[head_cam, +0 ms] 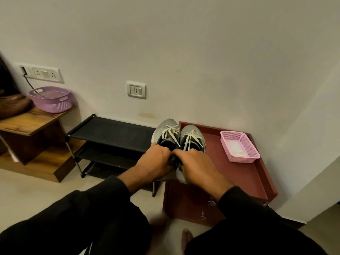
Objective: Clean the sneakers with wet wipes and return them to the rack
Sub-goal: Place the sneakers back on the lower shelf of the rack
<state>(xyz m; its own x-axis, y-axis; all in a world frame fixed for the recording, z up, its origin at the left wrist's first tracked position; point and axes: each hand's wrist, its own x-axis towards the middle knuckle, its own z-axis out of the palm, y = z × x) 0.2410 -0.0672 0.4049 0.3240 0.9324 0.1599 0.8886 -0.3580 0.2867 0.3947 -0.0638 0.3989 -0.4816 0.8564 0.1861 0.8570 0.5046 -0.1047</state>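
Note:
Two grey sneakers with cream laces are held side by side in the air, toes pointing at the wall. My left hand (154, 162) grips the heel end of the left sneaker (165, 128). My right hand (195, 163) grips the heel end of the right sneaker (193, 137). Both shoes hang over the gap between the black shoe rack (110, 133) and the dark red cabinet (235, 172). The rack's shelves hold nothing. A pink mesh basket (239, 146) on the cabinet holds something pale, perhaps wipes.
A wooden stepped shelf (33, 124) stands left of the rack, carrying a purple basket (51, 99) and a brown shoe (12, 105). Wall sockets (136, 89) sit above the rack. My bare foot (186, 238) shows on the floor below.

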